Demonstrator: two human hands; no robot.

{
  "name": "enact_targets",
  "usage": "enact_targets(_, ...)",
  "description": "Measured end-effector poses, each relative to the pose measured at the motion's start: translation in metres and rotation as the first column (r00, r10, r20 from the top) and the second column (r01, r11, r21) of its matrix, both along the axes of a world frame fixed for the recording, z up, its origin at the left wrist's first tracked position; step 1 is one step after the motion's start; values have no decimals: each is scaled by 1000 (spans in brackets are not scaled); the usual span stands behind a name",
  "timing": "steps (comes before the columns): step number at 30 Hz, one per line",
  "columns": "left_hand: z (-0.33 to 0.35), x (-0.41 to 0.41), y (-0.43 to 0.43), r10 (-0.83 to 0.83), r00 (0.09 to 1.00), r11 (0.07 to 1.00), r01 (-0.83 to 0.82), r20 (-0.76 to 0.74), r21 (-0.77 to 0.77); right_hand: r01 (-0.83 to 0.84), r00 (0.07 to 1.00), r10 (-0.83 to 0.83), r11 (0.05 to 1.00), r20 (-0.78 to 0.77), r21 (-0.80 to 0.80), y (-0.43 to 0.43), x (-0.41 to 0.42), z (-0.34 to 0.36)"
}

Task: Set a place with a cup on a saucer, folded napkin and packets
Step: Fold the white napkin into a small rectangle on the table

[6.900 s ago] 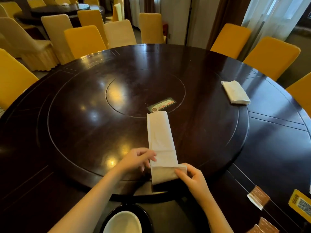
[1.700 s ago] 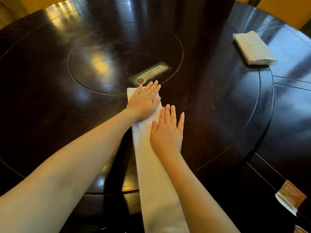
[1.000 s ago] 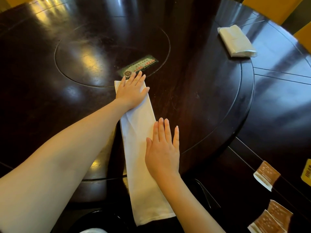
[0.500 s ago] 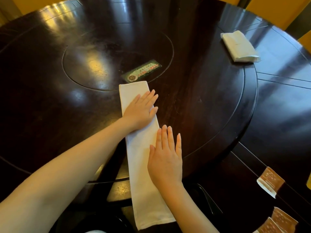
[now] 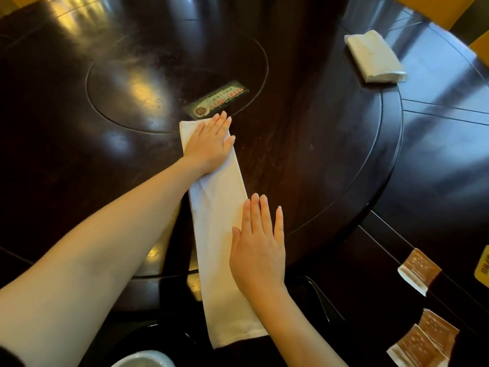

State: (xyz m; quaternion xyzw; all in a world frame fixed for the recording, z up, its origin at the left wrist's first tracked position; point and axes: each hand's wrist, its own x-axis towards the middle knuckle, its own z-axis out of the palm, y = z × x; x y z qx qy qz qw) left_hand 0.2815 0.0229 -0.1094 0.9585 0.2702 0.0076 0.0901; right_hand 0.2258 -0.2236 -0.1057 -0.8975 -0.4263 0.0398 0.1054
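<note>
Head view: napkin (image 5: 219, 234) is lying as a long narrow strip. Its long axis is running from lower centre of the frame up to just above centre, leaning slightly left at the top. Far end is sitting on the turntable (image 5: 317, 154), just below the label (image 5: 218, 100). Near end is running past the turntable edge toward the table (image 5: 436, 168) rim, just above the cup (image 5: 143, 359) poking in at the bottom edge.

Left hand (image 5: 211, 144) is pressing flat on the far end, fingers straight and together, gripping nothing. Right hand (image 5: 258, 250) is also pressing flat, fingers straight and slightly spread. Its palm is lying half on the strip's right edge around mid-length and half on the wood, gripping nothing. Both sets of fingers are pointing up-frame, along the strip.

Looks like smoothing, with a cross fold pending. Key relation: the free near end is lying behind the right wrist, toward the bottom of the frame. So the right hand is clearly the nearer one, and the left is better placed as the anchor. The fold line would be running across the short axis.

Packets (image 5: 419, 270) are waiting at lower right, well apart from the strip. Second folded napkin (image 5: 374, 58) is sitting at upper right, out of play.
</note>
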Motion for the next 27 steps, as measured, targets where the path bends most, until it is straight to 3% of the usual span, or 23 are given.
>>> enact_targets(9,17,-4,-15,93,994,994,-89,-63,60,42,999,-41,998,25,-44,-38,-24,5)
enact_targets(11,24,-12,-41,117,993,992,-117,6,38,-6,1000,6,997,-2,-76,-39,-21,6)
enact_targets(14,27,-40,-99,28,996,999,-25,87,-28,-67,997,64,996,-51,-53,-45,-14,9)
enact_targets(17,20,-81,-151,20,999,999,-18,46,-49,-51,994,56,997,-97,57,-68,-16,12)
enact_targets(19,15,-100,-170,19,999,999,-20,-30,-37,13,985,29,971,-172,237,-90,-29,12)
enact_targets(22,11,-109,-180,7,997,999,-10,-79,-42,213,937,-45,861,-347,462,-115,-51,8)
enact_targets(25,9,-115,-188,-22,997,999,20,-69,-25,412,808,-127,821,-576,396,-123,-56,6)
enact_targets(27,6,-122,-198,-55,996,998,55,-64,-2,404,777,-128,853,-616,332,-122,-51,5)
